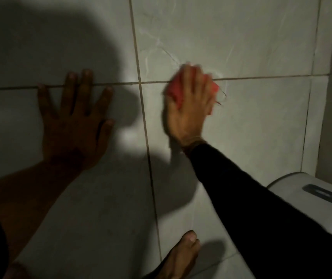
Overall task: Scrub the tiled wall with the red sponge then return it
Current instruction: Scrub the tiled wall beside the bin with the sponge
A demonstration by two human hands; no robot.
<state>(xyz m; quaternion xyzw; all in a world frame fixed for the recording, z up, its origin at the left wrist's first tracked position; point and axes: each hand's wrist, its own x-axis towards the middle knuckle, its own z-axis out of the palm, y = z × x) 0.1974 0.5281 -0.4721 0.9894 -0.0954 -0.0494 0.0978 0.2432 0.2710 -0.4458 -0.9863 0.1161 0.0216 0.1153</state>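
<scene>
The tiled wall [241, 47] fills the view, pale grey tiles with dark grout lines. My right hand [189, 109] presses the red sponge [176, 91] flat against the wall, right on the horizontal grout line. The sponge shows as red patches between and beside my fingers; most of it is hidden under the palm. The hand is blurred. My left hand [76, 125] lies flat on the wall to the left, fingers spread, in deep shadow, holding nothing.
A white toilet tank [293, 184] with a chrome flush button [324, 195] sits at the lower right, under my right sleeve. A bare foot [181, 256] stands at the bottom by the wall. A wall corner runs down the right edge.
</scene>
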